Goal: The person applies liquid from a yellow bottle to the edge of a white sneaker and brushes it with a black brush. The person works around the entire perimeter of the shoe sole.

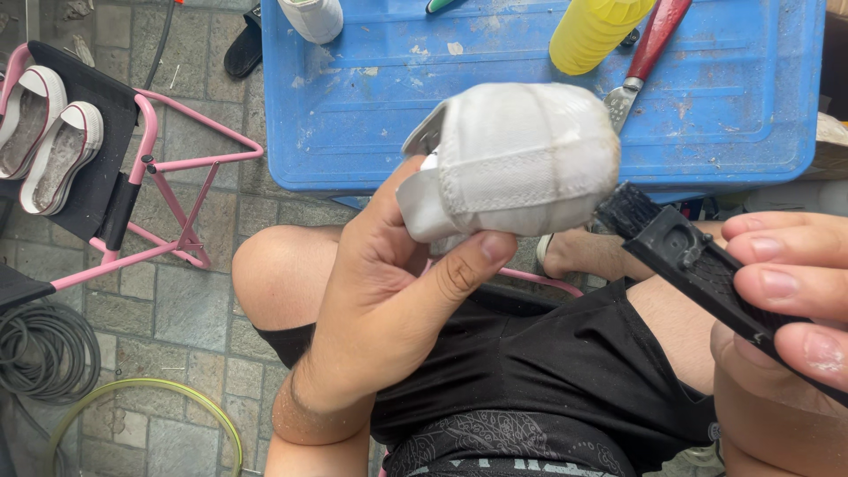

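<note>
Over my lap, my left hand (389,291) is wrapped tight around the dirty white canvas shoe (517,163) while my right hand (786,291) pinches the black plastic brush (685,256), so I should scrub softly near the heel.

The left hand (389,283) rises from a bent forearm above the bare knee (283,274), fingers hidden, thumb pressed flat in a closed grip. The right hand (786,291) enters right of that knee, fingers and thumb pinched shut, knuckles outward.
</note>
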